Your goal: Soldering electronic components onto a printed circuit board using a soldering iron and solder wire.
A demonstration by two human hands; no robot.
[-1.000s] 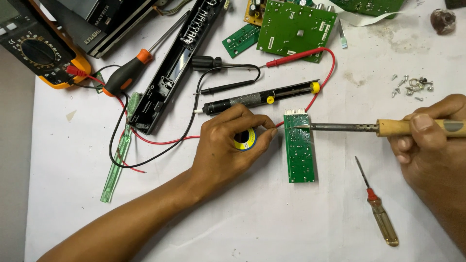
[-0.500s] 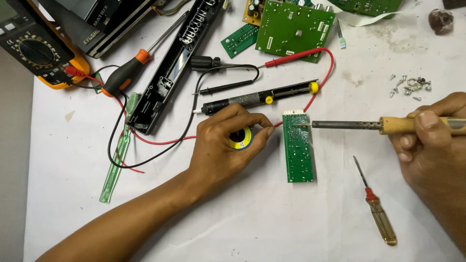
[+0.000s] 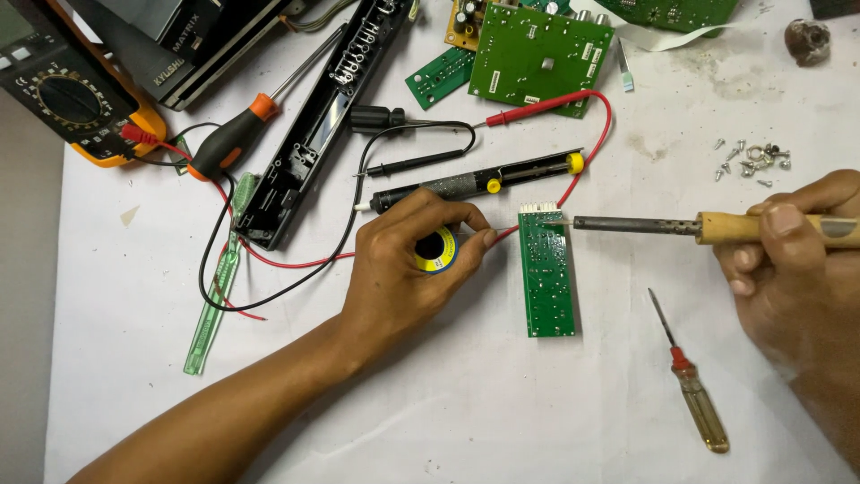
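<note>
White paper covers the worktop [image 3: 502, 421]. At far left sits a yellow-cased multimeter [image 3: 67, 99], with red and black leads trailing right. Beside it lies an orange-and-black screwdriver [image 3: 235, 143], then a clear green plastic strip [image 3: 215, 300] and a long black housing [image 3: 327, 121] set diagonally.

Left hand [image 3: 408, 273]: grip closed around a small solder spool [image 3: 437, 251] with a yellow rim, thumb and forefinger extended toward the narrow green circuit board [image 3: 546, 273]. A black desoldering pump [image 3: 475, 184] with yellow fittings lies just above this hand.

The narrow circuit board lies flat at centre, lengthwise top to bottom, between the two hands. Its white connector end faces up. A larger green board [image 3: 537, 54] rests at the top centre.

Right hand [image 3: 793, 269]: grip closed on the wooden handle of a soldering iron [image 3: 681, 226], held level. The iron tip meets the board's upper right corner.

An amber-handled small screwdriver [image 3: 694, 394] lies below the iron. Loose screws [image 3: 752, 161] sit at upper right.
</note>
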